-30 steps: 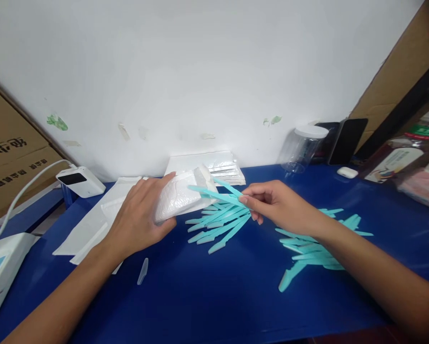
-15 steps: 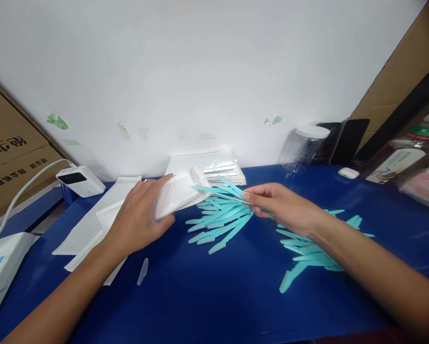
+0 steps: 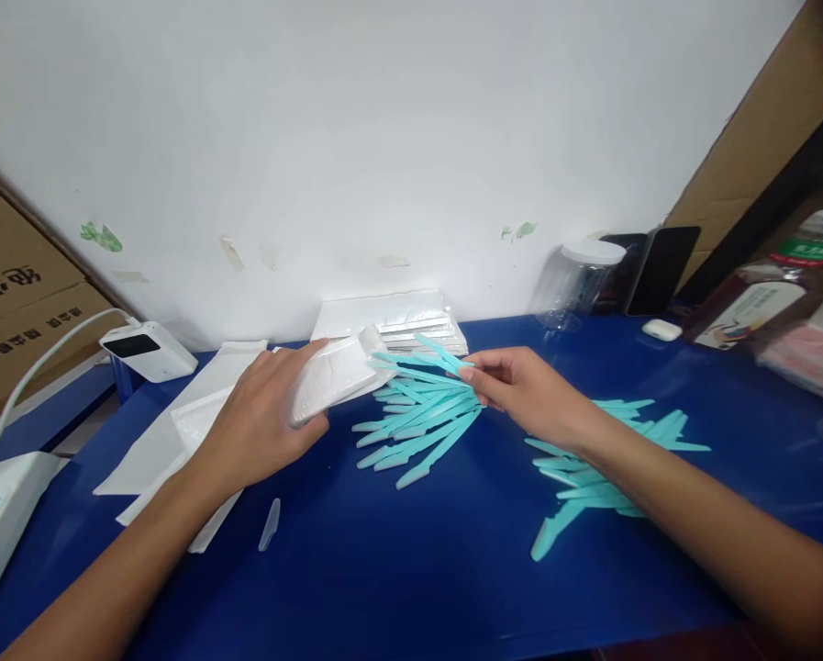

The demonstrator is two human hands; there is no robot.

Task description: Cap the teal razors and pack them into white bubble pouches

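My left hand (image 3: 266, 408) is wrapped around a white bubble mailer (image 3: 335, 375), its mouth turned to the right. Between the thumb and fingers of my right hand (image 3: 511, 386) are a few turquoise eyebrow razors (image 3: 430, 372), fanned out with their tips at the mailer's mouth; I cannot tell if any are inside. Below them a pile of eyebrow razors (image 3: 417, 427) lies on the blue table (image 3: 383, 569). A second pile of razors (image 3: 583, 482) is partly hidden under my right forearm. One small translucent blade cover (image 3: 269, 525) lies near my left wrist.
More white mailers lie flat (image 3: 156, 441) at left and in a stack (image 3: 390, 314) against the wall. A power bank (image 3: 150, 352) and a power strip (image 3: 5, 514) are at far left. A clear jar (image 3: 580, 285), phone (image 3: 662, 271), earbud case (image 3: 661, 330) and bottle (image 3: 755, 298) stand at right.
The view has shifted slightly. Both hands keep their grips, and the razors' tips stay at the mailer's mouth.
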